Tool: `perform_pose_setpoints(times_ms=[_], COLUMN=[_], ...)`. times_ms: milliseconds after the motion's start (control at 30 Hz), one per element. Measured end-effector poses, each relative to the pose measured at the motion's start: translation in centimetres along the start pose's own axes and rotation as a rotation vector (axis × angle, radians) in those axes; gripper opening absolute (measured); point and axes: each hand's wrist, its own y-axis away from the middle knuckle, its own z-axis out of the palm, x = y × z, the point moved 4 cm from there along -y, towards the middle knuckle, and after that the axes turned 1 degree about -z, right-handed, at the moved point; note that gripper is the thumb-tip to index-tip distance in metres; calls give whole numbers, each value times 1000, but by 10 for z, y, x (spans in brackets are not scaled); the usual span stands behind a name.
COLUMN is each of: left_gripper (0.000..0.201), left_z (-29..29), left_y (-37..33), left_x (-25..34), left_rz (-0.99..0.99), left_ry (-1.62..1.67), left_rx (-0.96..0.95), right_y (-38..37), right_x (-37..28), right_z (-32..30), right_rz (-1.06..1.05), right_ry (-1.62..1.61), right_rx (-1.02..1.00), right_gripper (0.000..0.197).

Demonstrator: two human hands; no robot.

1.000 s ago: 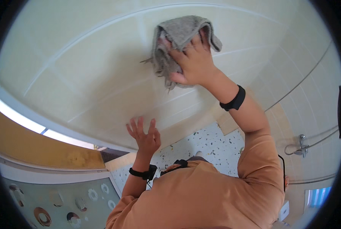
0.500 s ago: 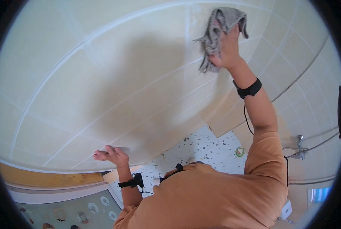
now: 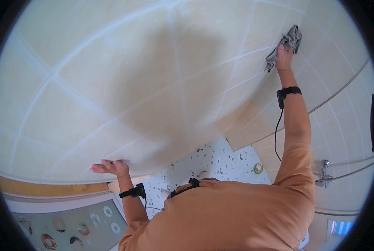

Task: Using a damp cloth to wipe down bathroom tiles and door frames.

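My right hand point(image 3: 284, 57) is stretched far up to the right with a crumpled grey cloth point(image 3: 292, 39) in its grip. The cloth lies against the cream tiled wall point(image 3: 153, 88) near the corner where two walls meet. Part of the right fingers is hidden by the cloth. Lower on the left, my left hand point(image 3: 111, 167) is held up at the same wall with its fingers extended and nothing in it. Whether its palm touches the tiles I cannot tell. Both wrists wear black straps with thin cables.
A chrome tap point(image 3: 325, 171) with hoses sticks out from the right wall. Below lies a speckled white floor point(image 3: 212, 161) with a round green drain cover point(image 3: 258, 168). A door panel with ring patterns point(image 3: 82, 228) stands at the lower left.
My right hand has moved right and slightly down with the cloth, toward the wall corner. My left hand has shifted a little left. My view has turned slightly.
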Motion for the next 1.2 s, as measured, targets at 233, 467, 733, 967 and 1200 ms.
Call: perform_pose_setpoints(times_ms=[233, 467, 733, 967, 1200], left_gripper=[55, 57, 57, 51, 57], left_z=[6, 20, -26, -100, -132], left_y=[18, 27, 4, -23, -23], left_x=[-12, -9, 31, 11, -45], left_rz=[-41, -77, -79, 82, -12], left_ry=[19, 64, 245, 586, 672], left_rx=[-21, -67, -243, -454, -407], right_y=[26, 72, 43, 39, 41], right_x=[-73, -145, -342, -505, -642], right_z=[39, 62, 2, -37, -59], right_rz=[933, 673, 112, -273, -359], right_ry=[-913, -877, -503, -282, -228], right_rx=[343, 123, -15, 14, 4], right_gripper=[43, 58, 85, 82, 86])
